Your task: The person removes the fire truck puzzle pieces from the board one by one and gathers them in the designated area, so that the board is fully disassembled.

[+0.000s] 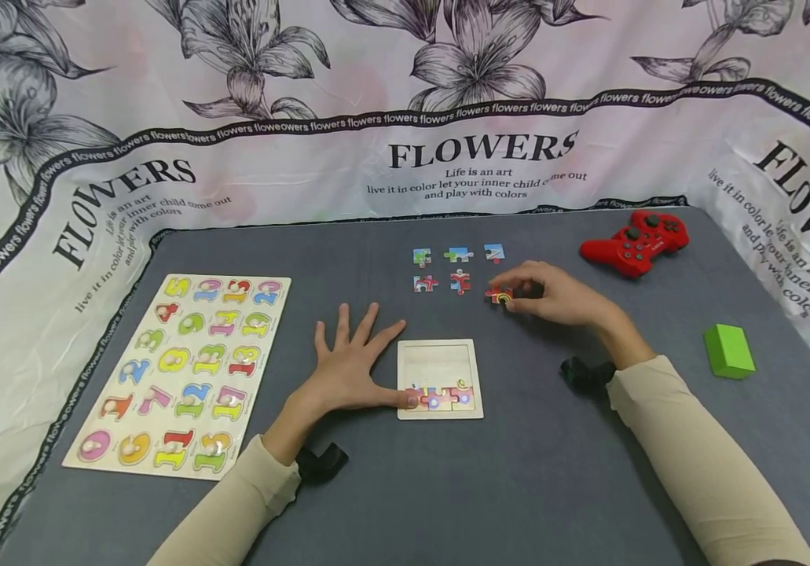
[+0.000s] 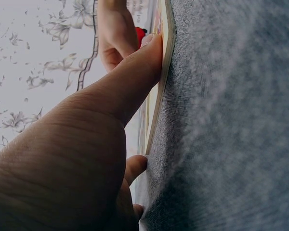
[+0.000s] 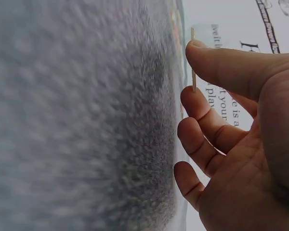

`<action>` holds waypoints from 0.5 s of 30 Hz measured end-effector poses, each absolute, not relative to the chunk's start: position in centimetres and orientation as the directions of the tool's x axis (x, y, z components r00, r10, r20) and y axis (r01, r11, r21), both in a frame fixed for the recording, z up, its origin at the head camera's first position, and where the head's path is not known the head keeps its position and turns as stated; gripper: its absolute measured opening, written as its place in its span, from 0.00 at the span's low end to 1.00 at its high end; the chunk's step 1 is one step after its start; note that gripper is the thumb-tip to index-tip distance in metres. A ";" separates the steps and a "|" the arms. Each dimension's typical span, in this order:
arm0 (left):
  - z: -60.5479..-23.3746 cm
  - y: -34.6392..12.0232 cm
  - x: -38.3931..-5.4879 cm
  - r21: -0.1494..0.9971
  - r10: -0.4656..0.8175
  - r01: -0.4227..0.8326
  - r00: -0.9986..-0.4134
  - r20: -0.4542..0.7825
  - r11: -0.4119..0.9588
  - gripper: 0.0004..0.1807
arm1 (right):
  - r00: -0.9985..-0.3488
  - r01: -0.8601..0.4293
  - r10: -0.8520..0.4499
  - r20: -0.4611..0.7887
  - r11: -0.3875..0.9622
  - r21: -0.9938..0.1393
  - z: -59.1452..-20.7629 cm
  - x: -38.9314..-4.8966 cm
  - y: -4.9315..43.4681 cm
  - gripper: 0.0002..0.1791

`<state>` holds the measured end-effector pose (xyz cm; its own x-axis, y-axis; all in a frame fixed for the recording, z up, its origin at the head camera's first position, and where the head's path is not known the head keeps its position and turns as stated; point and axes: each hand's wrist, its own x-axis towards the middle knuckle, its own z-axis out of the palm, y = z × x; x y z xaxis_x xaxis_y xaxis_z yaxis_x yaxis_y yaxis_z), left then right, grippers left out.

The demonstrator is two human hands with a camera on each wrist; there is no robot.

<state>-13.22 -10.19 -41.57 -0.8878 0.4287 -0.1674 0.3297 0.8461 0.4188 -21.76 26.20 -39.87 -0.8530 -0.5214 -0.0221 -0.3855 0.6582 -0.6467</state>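
In the head view my left hand (image 1: pixel 348 369) lies with fingers spread wide, its thumb pressing on the lower left corner of a small wooden puzzle tray (image 1: pixel 440 351). A row of joined jigsaw pieces (image 1: pixel 447 398) fills the bottom of that tray. My right hand (image 1: pixel 553 295) pinches a red and yellow jigsaw piece (image 1: pixel 499 295) between thumb and fingers; in the right wrist view this piece (image 3: pixel 193 72) shows edge-on, off the cloth. Beyond the tray lie several loose jigsaw pieces (image 1: pixel 458 255) in two rows. The left wrist view shows the thumb (image 2: pixel 151 53) on the tray's edge.
A number puzzle board (image 1: pixel 185 377) lies at the left. A red game controller (image 1: pixel 636 242) sits at the back right, and a green block (image 1: pixel 728 351) stands nearer on the right. A flower-printed sheet (image 1: pixel 475 177) borders the grey tabletop (image 1: pixel 503 487) behind.
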 end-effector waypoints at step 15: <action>-41.8 -10.2 -13.3 0.413 0.425 0.327 -0.888 -0.173 0.850 0.63 | -0.863 -0.386 -0.504 -0.024 0.690 -0.612 -40.5 -24.8 26.1 0.22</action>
<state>-13.28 -10.19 -41.79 -0.8884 0.4253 -0.1726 0.3268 0.8501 0.4129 -24.79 26.11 -40.52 -0.8633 -0.5041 -0.0244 -0.3859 0.6905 -0.6118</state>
